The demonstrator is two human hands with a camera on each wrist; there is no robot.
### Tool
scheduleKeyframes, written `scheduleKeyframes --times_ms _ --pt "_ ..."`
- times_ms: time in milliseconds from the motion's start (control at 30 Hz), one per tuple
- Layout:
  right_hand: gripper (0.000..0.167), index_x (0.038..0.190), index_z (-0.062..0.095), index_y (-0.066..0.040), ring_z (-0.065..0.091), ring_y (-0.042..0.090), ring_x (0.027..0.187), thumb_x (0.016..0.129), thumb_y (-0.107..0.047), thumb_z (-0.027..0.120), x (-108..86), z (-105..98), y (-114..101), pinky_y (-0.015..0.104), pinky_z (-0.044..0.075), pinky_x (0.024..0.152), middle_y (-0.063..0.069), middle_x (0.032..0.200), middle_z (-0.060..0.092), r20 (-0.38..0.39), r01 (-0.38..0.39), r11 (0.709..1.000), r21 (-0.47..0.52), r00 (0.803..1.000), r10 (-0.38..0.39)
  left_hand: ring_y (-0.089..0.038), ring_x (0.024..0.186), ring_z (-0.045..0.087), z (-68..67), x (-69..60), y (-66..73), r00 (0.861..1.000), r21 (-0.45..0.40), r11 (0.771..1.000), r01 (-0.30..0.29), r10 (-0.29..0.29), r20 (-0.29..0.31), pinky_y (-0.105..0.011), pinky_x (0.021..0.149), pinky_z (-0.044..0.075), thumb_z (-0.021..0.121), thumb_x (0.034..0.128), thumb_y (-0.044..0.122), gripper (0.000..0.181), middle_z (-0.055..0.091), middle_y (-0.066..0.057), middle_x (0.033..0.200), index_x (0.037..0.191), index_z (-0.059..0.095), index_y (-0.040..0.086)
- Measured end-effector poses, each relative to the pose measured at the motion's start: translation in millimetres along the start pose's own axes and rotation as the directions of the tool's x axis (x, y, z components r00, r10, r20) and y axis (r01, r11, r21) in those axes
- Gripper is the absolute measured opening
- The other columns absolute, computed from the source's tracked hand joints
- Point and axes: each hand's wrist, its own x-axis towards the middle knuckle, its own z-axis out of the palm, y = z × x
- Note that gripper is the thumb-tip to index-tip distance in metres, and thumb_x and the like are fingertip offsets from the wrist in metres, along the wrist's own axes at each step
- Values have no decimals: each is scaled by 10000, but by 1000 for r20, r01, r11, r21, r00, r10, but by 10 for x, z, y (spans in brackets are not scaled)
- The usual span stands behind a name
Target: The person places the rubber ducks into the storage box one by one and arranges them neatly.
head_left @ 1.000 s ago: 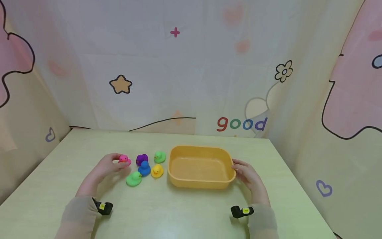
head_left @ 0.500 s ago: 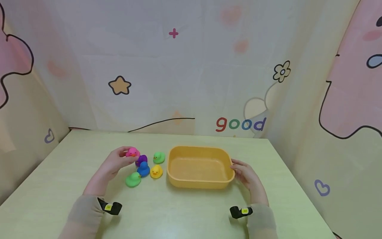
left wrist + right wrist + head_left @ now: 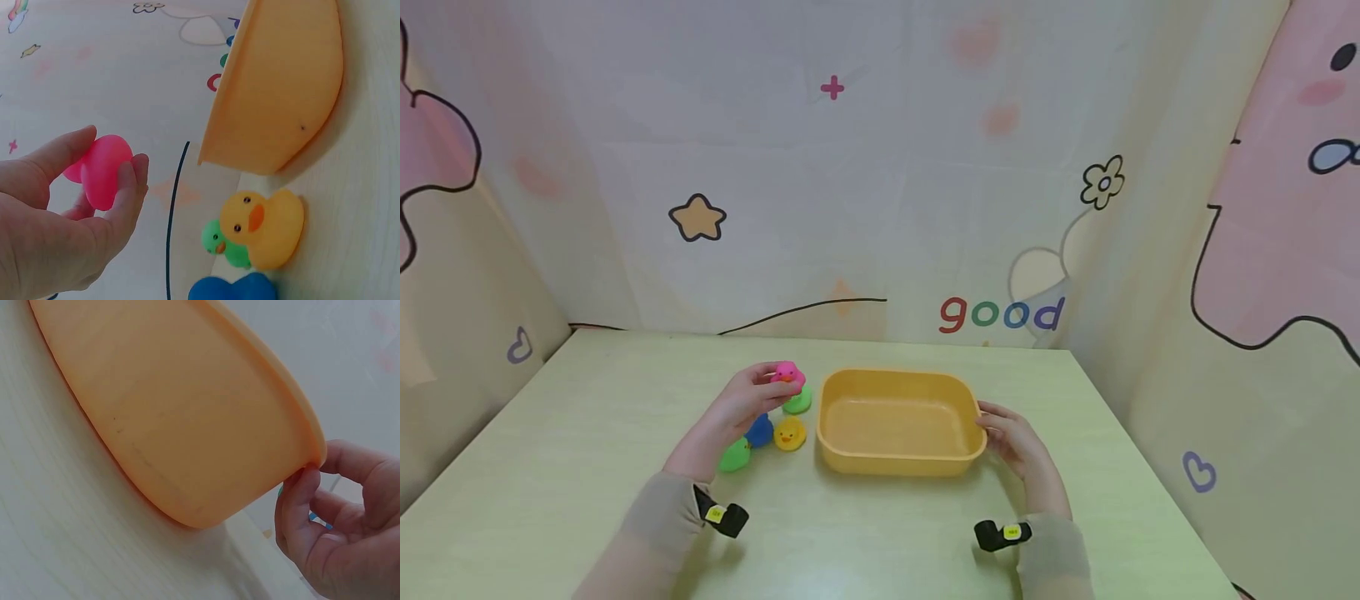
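Observation:
My left hand pinches a pink rubber duck between thumb and fingers, held up above the table left of an orange-yellow plastic basin. In the left wrist view the pink duck is off the table, its face turned away. My right hand grips the basin's right end; the right wrist view shows the fingers at its rim. Beneath and beside the left hand are a green duck, a yellow duck, a blue duck and another green duck, partly covered. The basin's inside shows nothing in it.
The pale wooden table carries the basin and ducks. A printed curtain stands behind its back edge and along both sides. Black wrist cameras sit on both sleeves.
The left hand has lifted the pink duck and carried it right, over the other ducks toward the basin. The purple duck is now hidden behind that hand. The right hand stays on the basin.

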Motion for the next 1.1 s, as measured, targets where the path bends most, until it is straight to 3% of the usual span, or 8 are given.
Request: scheduleKeyframes --times_ms 167,433,567,733,867,1100 --pt "566 1455 324 114 616 34 842 956 -44 539 -10 1 12 167 534 748 -75 992 654 -6 4 1000 20 1000 -4 -238 1111 595 332 101 17 1000 13 1000 0 0 7 -422 1096 414 672 919 103 565 514 -189 1321 1409 426 -31" --pt "560 1460 327 103 605 40 853 965 -58 534 -22 -4 15 165 529 747 -59 1037 642 -7 4 1000 22 1000 -4 -236 1068 610 877 274 45 996 -33 999 -13 16 90 -432 1072 434 656 899 9 520 527 -216 1308 1372 459 -78" --pt "541 1445 352 106 602 48 833 959 -49 533 -31 16 9 166 527 731 -57 1020 645 -19 13 1000 19 1000 -13 -252 1066 610 1105 335 94 990 -54 998 -25 32 141 -465 1083 412 622 898 -36 517 521 -249 1320 1375 438 -113" --pt "545 1433 357 121 616 43 806 943 -30 540 -24 22 8 170 533 730 -72 964 653 -19 16 999 38 1000 -15 -236 1017 617 1346 417 131 987 -52 999 -6 14 158 -446 1070 436 617 899 -32 477 554 -227 1273 1346 472 -111" --pt "553 1434 349 128 618 33 798 938 -23 542 -16 21 12 164 533 732 -81 943 651 -21 16 999 45 1000 -15 -244 1008 610 1508 483 104 987 -15 1000 10 -8 158 -414 1044 471 636 897 -20 448 566 -209 1250 1318 503 -98" --pt "536 1425 369 120 603 30 786 940 -35 538 -25 13 21 159 528 724 -91 933 649 -32 16 999 37 999 -15 -267 1045 552 1756 633 -20 992 135 991 -11 -7 129 -418 1034 470 720 842 30 477 593 -170 1219 1292 571 -32"
